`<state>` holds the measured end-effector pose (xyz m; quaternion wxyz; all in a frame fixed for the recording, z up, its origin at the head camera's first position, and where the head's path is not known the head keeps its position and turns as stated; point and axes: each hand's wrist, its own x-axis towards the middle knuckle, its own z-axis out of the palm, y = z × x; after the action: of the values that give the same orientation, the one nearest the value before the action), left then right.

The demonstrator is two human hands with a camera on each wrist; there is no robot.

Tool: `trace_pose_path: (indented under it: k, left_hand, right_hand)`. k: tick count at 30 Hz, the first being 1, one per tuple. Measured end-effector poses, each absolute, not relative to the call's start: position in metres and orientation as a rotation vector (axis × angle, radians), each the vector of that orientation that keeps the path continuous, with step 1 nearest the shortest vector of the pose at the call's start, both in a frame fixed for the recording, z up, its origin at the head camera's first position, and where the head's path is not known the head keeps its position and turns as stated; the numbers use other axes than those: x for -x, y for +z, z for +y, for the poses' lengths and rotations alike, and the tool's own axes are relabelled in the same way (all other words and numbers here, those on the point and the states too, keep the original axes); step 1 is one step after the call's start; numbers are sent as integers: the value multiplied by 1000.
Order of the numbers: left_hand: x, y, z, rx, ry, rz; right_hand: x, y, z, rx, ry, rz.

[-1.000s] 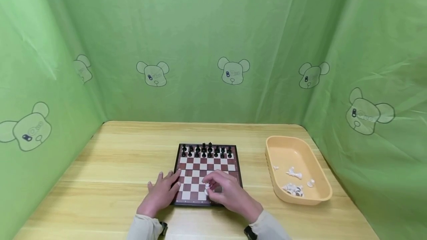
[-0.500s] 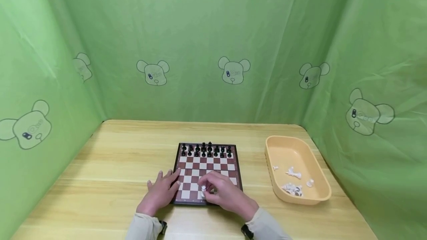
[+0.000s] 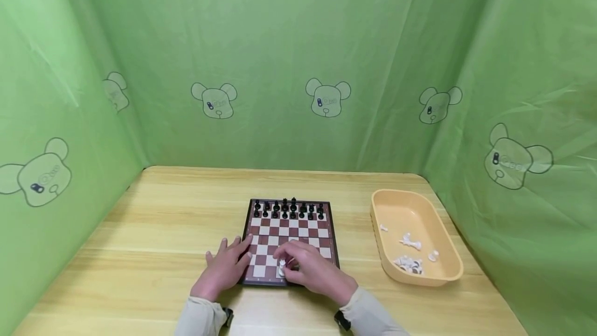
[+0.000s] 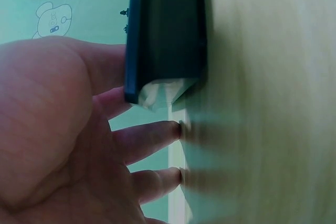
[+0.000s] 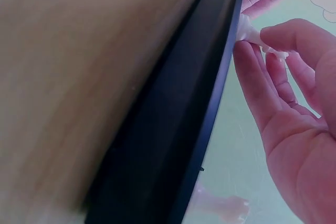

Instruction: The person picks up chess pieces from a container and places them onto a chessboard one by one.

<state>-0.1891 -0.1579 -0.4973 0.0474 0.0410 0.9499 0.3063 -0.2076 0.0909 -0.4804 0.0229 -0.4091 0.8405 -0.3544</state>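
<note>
A slender white plastic chess piece (image 3: 282, 268) is pinched upright by the right hand (image 3: 313, 269) at the near row of a flat brown-and-white chequered board (image 3: 259, 271), apparently steadied by the left hand (image 3: 223, 267), fingers spread.

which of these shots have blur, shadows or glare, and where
Head view: fairly sharp and even, with faint sheen on the green curtain and a pale bright patch on the wooden table at the near edge; left wrist view: cool tint, blurred table, soft dark streaks beside the fingertips of the left hand; right wrist view: blurred pale chess piece at the bottom, chessboard side nearly black.
</note>
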Motion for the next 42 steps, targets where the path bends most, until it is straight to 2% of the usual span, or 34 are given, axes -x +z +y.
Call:
trace_pose_path:
  k: [34,42]
  left_hand:
    - [190,-498,-157,-125,931,2904]
    - [190,-499,-157,-110,940,2896]
  right_hand:
    - [212,-479,90,1090,-976,2583]
    - [210,-456,109,1133,-1094,2661]
